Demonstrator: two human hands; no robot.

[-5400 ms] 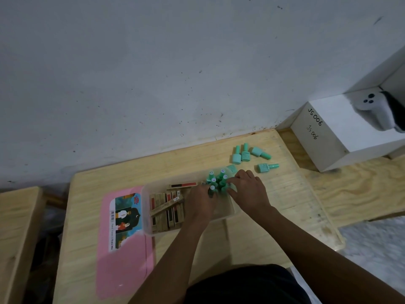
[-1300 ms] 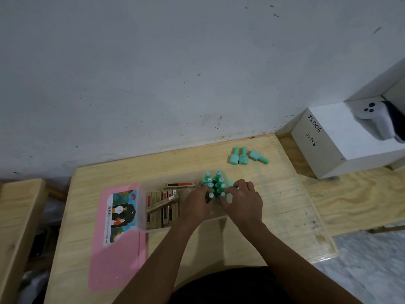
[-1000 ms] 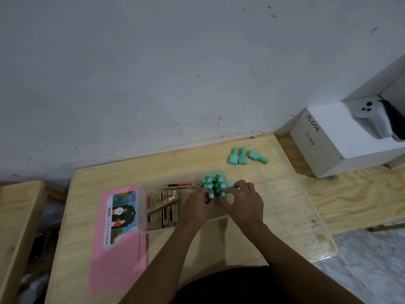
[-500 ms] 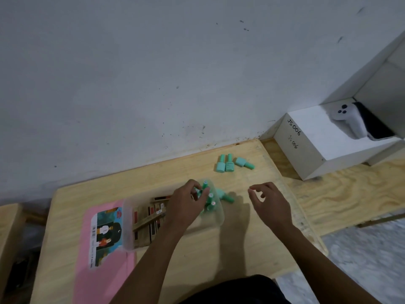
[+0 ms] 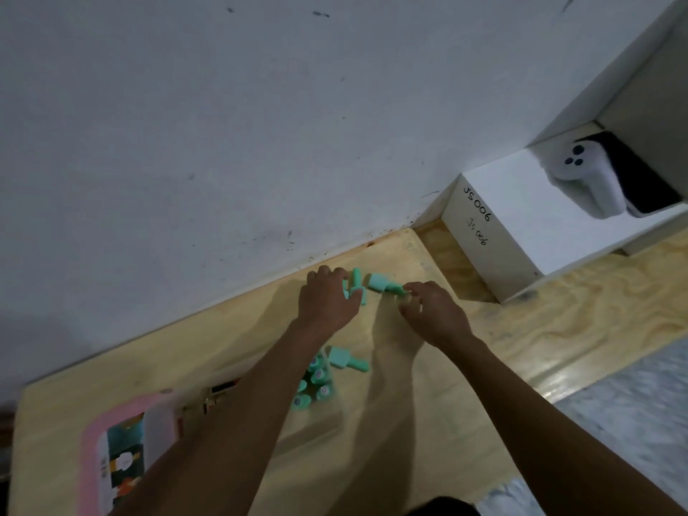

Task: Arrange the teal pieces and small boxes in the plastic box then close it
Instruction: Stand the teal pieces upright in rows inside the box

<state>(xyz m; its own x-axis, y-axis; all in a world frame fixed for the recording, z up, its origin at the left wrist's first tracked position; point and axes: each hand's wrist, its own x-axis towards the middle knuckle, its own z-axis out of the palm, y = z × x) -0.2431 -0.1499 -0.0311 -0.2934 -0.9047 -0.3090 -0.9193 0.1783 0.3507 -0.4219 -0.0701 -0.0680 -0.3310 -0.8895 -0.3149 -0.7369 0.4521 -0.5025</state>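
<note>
Two teal pieces [image 5: 355, 288] lie near the table's far edge, and my left hand [image 5: 327, 301] closes its thumb and fingers around them. A third teal piece [image 5: 383, 284] lies just to their right; my right hand [image 5: 432, 310] pinches its cap end with the fingertips. The clear plastic box [image 5: 335, 394] sits nearer to me, largely hidden under my left forearm. Several teal pieces [image 5: 316, 381] stand upright in its right end, and one more [image 5: 346, 359] lies tilted at its far right corner. Small boxes [image 5: 216, 396] show at its left part.
The pink lid [image 5: 96, 441] with a picture label lies left of the box on the wooden table [image 5: 428, 404]. A white carton [image 5: 521, 225] marked "JS 006" stands to the right on a lower wooden surface. The wall runs along the table's far edge.
Both hands left the box and reached forward to the three loose teal pieces by the wall. The camera view tilted and shifted.
</note>
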